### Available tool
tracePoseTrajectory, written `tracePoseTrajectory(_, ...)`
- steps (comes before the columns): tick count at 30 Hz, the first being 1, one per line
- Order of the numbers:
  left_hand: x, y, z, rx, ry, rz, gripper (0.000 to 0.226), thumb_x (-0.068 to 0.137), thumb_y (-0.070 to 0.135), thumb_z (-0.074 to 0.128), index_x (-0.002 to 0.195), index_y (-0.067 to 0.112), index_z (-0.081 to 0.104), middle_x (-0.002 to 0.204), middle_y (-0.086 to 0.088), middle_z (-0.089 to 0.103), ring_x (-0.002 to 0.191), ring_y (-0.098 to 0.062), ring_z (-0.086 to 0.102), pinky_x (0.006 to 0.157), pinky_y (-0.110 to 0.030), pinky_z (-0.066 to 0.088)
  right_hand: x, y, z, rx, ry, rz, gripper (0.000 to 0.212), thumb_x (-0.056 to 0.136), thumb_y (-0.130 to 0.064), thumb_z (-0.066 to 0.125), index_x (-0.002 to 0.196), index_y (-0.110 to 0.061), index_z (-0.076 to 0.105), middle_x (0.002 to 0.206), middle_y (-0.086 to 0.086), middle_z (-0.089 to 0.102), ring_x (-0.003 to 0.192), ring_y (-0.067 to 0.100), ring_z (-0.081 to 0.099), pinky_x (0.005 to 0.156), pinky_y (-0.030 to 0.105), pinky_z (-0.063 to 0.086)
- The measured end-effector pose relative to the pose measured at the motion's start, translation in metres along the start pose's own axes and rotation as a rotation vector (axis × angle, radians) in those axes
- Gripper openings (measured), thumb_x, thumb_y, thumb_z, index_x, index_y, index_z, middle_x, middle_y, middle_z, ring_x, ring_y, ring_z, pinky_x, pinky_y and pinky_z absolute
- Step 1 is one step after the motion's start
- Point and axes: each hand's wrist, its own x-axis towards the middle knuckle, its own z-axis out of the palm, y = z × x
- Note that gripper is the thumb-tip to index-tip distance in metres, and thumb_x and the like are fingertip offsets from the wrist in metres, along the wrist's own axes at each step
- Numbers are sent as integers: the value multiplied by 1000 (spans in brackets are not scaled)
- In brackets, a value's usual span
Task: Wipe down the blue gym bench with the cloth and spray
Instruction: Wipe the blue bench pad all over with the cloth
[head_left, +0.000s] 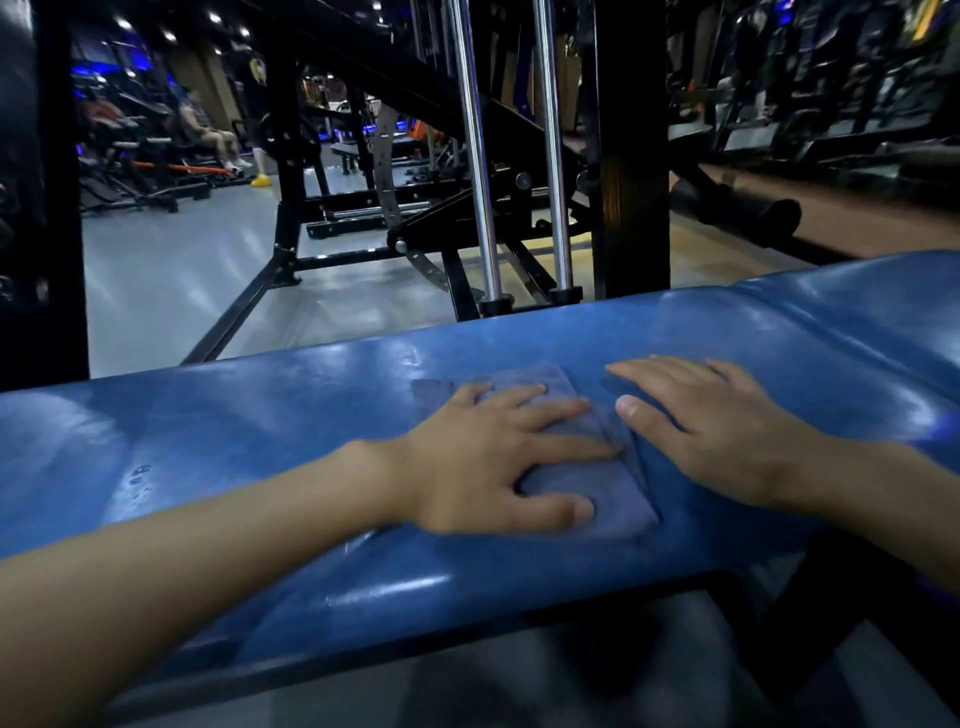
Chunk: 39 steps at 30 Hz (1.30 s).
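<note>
Gym machines (631, 182) stand behind a glossy blue counter (260, 426). Left hand (493, 457) presses flat, fingers spread, on a folded blue cloth (597, 483). Right hand (711, 421) lies flat just beside it.

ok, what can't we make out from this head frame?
- Spray bottle: nowhere in the head view, so it is out of frame or absent.
- Cloth: its middle is hidden under the left hand, so its folds can't be counted.
- Blue bench: both ends are cut off by the frame edges, and its underside is too dark.
- Seated person, far back: too small and blurred.
</note>
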Motion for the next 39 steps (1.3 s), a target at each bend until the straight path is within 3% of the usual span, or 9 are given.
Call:
tracePoseTrajectory(6, 22, -106, 9, -84, 14, -437, 66, 81, 83, 15, 144, 63, 17, 163, 14, 19, 150, -17, 16, 115, -61, 14, -12, -19, 12, -68, -109, 22, 66, 91, -64, 8, 152, -39, 18, 162, -15, 8, 148, 6, -2, 120, 44, -1)
tracePoseTrajectory(9, 24, -135, 13, -97, -14, -621, 66, 83, 84, 14, 144, 61, 20, 161, 13, 22, 149, -24, 21, 112, -63, 15, -10, -18, 13, -73, -95, 15, 73, 87, -73, 3, 151, -41, 18, 162, -15, 8, 148, 7, -1, 119, 44, 0)
tracePoseTrajectory(11, 25, -128, 17, -61, -25, -608, 66, 83, 83, 11, 144, 60, 20, 161, 14, 23, 148, -26, 22, 110, -64, 16, -10, -17, 14, -85, -96, 4, 83, 78, -75, -6, 150, -42, 18, 162, -14, 9, 148, 8, -1, 119, 46, 0)
tracePoseTrajectory(14, 13, -90, 11, -46, -37, -498, 65, 85, 80, 11, 147, 59, 14, 163, 14, 16, 150, -25, 17, 113, -61, 14, -10, -17, 15, -84, -93, 7, 72, 86, -68, 2, 150, -40, 19, 161, -14, 10, 148, 8, 0, 119, 47, 1)
tracePoseTrajectory(19, -29, 10, 3, 60, -1, -88, 72, 81, 77, 6, 149, 55, 5, 165, 12, 5, 151, -24, 8, 117, -54, 12, -8, -18, 15, -14, -38, 37, 62, 91, -59, 8, 146, -40, 29, 159, -16, 20, 147, 6, 7, 118, 46, 4)
tracePoseTrajectory(22, -38, 17, 1, 16, 2, 7, 68, 84, 77, 13, 149, 57, 7, 165, 15, 2, 152, -22, 4, 118, -55, 9, -7, -21, 9, 35, -51, 58, 66, 88, -60, 6, 145, -40, 32, 158, -15, 23, 147, 7, 9, 118, 48, 3)
tracePoseTrajectory(27, -14, -37, 8, -15, -5, -130, 70, 81, 81, 9, 148, 59, 9, 165, 16, 5, 152, -18, 5, 118, -57, 8, -2, -36, 9, 44, -64, 17, 68, 90, -66, 3, 148, -40, 27, 160, -15, 16, 148, 6, 3, 119, 49, -1)
tracePoseTrajectory(35, -1, -169, 18, -85, -12, -671, 69, 84, 85, 11, 147, 58, 20, 161, 11, 25, 146, -26, 26, 110, -63, 19, -2, -38, 21, -28, -100, 4, 75, 82, -72, -3, 148, -44, 20, 162, -17, 8, 149, 8, -2, 119, 50, -1)
tracePoseTrajectory(39, -2, -146, 22, -49, -14, -617, 66, 86, 80, 10, 147, 57, 17, 162, 14, 21, 148, -25, 22, 112, -63, 17, -2, -39, 22, -36, -94, 11, 75, 82, -72, -2, 148, -44, 20, 161, -17, 10, 148, 7, 0, 119, 50, 0)
